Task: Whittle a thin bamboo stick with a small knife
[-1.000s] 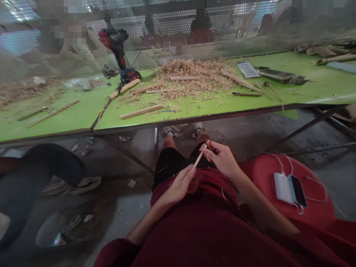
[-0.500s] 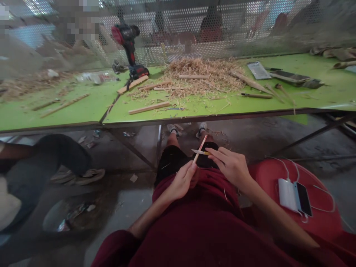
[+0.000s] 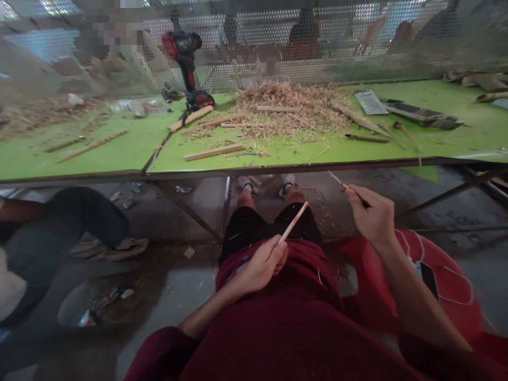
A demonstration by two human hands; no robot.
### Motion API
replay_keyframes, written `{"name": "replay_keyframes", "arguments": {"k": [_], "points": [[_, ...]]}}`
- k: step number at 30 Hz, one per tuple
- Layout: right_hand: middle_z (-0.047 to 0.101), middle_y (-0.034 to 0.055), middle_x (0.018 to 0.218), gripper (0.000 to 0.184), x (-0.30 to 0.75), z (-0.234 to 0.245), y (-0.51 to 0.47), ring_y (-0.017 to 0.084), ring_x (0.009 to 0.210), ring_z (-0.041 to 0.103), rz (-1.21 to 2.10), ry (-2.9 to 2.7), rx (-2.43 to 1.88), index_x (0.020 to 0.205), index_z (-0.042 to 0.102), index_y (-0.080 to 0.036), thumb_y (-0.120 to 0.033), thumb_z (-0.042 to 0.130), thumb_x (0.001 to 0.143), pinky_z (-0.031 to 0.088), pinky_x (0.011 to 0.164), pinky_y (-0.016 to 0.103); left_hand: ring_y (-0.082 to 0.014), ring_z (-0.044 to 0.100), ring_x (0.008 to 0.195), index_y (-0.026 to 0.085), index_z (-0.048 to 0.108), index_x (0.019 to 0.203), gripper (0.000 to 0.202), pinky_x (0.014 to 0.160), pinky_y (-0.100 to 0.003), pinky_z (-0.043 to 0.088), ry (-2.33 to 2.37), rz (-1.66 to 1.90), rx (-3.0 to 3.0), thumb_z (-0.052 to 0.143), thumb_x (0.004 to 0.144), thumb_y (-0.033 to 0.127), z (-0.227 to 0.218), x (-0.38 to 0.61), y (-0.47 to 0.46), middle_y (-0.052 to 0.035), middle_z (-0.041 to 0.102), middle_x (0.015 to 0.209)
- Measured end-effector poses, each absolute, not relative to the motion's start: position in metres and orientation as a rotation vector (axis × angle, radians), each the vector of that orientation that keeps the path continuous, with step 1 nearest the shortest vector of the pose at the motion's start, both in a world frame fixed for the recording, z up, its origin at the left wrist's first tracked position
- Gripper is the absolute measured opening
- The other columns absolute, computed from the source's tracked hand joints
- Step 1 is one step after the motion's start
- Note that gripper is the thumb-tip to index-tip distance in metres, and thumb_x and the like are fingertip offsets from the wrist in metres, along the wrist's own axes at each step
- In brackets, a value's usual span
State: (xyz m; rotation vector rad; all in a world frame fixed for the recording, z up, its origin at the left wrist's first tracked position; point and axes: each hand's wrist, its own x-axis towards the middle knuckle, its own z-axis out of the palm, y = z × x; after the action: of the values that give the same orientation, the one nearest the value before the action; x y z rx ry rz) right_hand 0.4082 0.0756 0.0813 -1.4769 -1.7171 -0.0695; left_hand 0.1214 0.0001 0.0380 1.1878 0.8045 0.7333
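My left hand (image 3: 265, 263) is closed around the lower end of a thin wooden stick (image 3: 292, 222), held above my lap. The stick is pale with reddish marks near its upper tip and slants up to the right. My right hand (image 3: 371, 214) grips the yellowish handle of a small knife (image 3: 336, 179), off to the right and apart from the stick. The knife's narrow blade points up and left, close below the table's front edge.
On the green table (image 3: 286, 159) lie a heap of wood shavings (image 3: 293, 103), a wooden strip (image 3: 214, 152) and a sharpening stone (image 3: 415, 112). A cordless drill (image 3: 188, 69) stands there. A red stool (image 3: 456, 312) holds a phone (image 3: 429, 280). Another person's leg (image 3: 87, 211) is at left.
My right hand has moved the knife away from the stick, up and to the right. The stick now leans further right in my left hand.
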Motion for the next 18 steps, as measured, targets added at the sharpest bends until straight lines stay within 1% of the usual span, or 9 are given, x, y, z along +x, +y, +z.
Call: {"name": "replay_keyframes", "arguments": {"k": [2,6,8,11,13,16,18], "points": [[0.081,0.012,0.097,0.04,0.403,0.081,0.067,0.03,0.089,0.076,0.068,-1.711,-1.443,0.103,0.083,-0.024,-0.051,0.053,0.106,0.058,0.08,0.042,-0.0069,0.028,0.054,0.026,0.034,0.085,0.062,0.048,-0.024,0.024,0.829,0.756,1.142,0.051,0.096,0.084,0.039,0.125,0.004,0.0089,0.035,0.068],[0.078,0.0063,0.085,0.033,0.366,0.071,0.046,0.022,0.073,0.071,0.383,-1.961,-1.376,0.097,0.075,-0.024,-0.047,0.054,0.108,0.054,0.067,0.033,-0.0054,0.025,0.051,0.027,0.032,0.085,0.067,0.046,-0.024,0.021,0.875,0.78,1.07,0.056,0.089,0.089,0.039,0.128,0.011,0.0102,0.032,0.066],[0.076,0.0042,0.08,0.03,0.348,0.064,0.043,0.021,0.067,0.069,0.437,-2.094,-1.371,0.094,0.071,-0.025,-0.043,0.053,0.11,0.05,0.063,0.031,-0.0051,0.024,0.05,0.027,0.031,0.085,0.07,0.046,-0.023,0.021,0.895,0.781,1.059,0.057,0.087,0.091,0.039,0.127,0.012,0.0108,0.03,0.065],[0.076,0.0047,0.079,0.033,0.334,0.058,0.047,0.021,0.064,0.069,0.308,-2.187,-1.387,0.091,0.07,-0.026,-0.042,0.05,0.112,0.044,0.058,0.031,-0.0058,0.027,0.05,0.027,0.031,0.084,0.071,0.046,-0.024,0.023,0.93,0.791,1.09,0.054,0.086,0.094,0.039,0.123,0.011,0.0103,0.031,0.064],[0.079,0.0064,0.087,0.036,0.333,0.056,0.051,0.022,0.068,0.072,0.185,-2.19,-1.381,0.096,0.073,-0.026,-0.044,0.048,0.114,0.042,0.057,0.032,-0.0065,0.029,0.052,0.027,0.031,0.083,0.071,0.047,-0.024,0.024,0.971,0.812,1.119,0.051,0.086,0.095,0.039,0.122,0.011,0.0091,0.033,0.065],[0.081,0.0072,0.096,0.04,0.336,0.057,0.053,0.022,0.076,0.075,0.074,-2.192,-1.341,0.105,0.078,-0.027,-0.046,0.044,0.116,0.044,0.061,0.031,-0.0068,0.029,0.053,0.027,0.031,0.082,0.071,0.047,-0.025,0.025,0.998,0.841,1.129,0.049,0.087,0.095,0.036,0.122,0.012,0.0084,0.034,0.066],[0.081,0.0072,0.094,0.042,0.339,0.057,0.053,0.021,0.077,0.075,0.029,-2.201,-1.326,0.11,0.082,-0.027,-0.047,0.045,0.116,0.045,0.063,0.03,-0.0069,0.028,0.052,0.027,0.032,0.081,0.07,0.047,-0.025,0.025,0.98,0.844,1.122,0.049,0.088,0.094,0.034,0.124,0.012,0.0084,0.034,0.065]]}}
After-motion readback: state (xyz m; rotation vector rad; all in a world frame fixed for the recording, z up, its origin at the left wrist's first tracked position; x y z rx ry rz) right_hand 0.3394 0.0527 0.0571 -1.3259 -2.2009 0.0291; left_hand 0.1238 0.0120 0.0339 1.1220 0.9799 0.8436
